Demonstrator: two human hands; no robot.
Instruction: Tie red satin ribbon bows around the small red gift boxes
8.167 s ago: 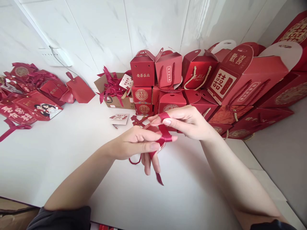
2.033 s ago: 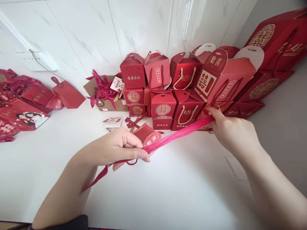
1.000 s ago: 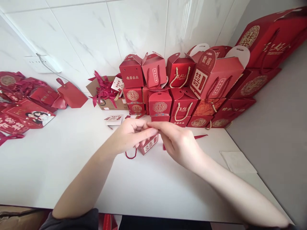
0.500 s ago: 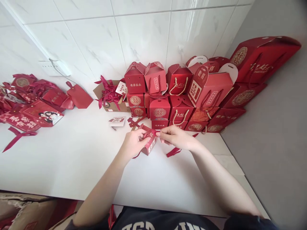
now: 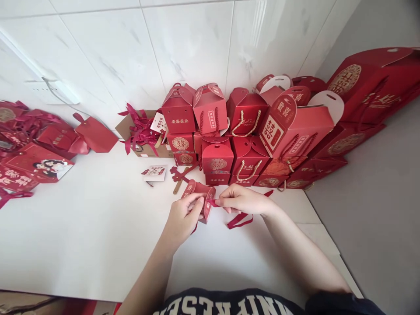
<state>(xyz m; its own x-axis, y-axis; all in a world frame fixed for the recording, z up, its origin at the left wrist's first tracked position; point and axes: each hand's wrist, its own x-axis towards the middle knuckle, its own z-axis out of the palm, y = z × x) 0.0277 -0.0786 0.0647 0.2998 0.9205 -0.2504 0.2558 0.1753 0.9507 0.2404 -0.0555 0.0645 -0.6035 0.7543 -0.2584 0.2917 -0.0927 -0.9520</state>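
Observation:
A small red gift box [image 5: 197,188] with rounded top flaps stands on the white table. My left hand [image 5: 187,214] is closed on the box's near flap, thumb on top. At the flap's right side, my right hand [image 5: 241,200] pinches a dark red ribbon [image 5: 213,203]. A longer length of ribbon [image 5: 241,221] lies on the table below that hand. Just behind the box are a red flower-shaped piece [image 5: 180,174] and a thin brown strip [image 5: 178,187]. A white printed card [image 5: 154,173] lies to the left.
Stacked red gift boxes [image 5: 249,151] line the wall behind my hands and rise toward the right. A cardboard box [image 5: 154,151] of ribbons stands left of them. More red boxes and bags [image 5: 52,164] are heaped at far left, below a wall socket [image 5: 52,92].
The small box has turned, so its inner side between the flaps now shows. My right hand has drawn the ribbon slightly away from the flap. The camera view has shifted.

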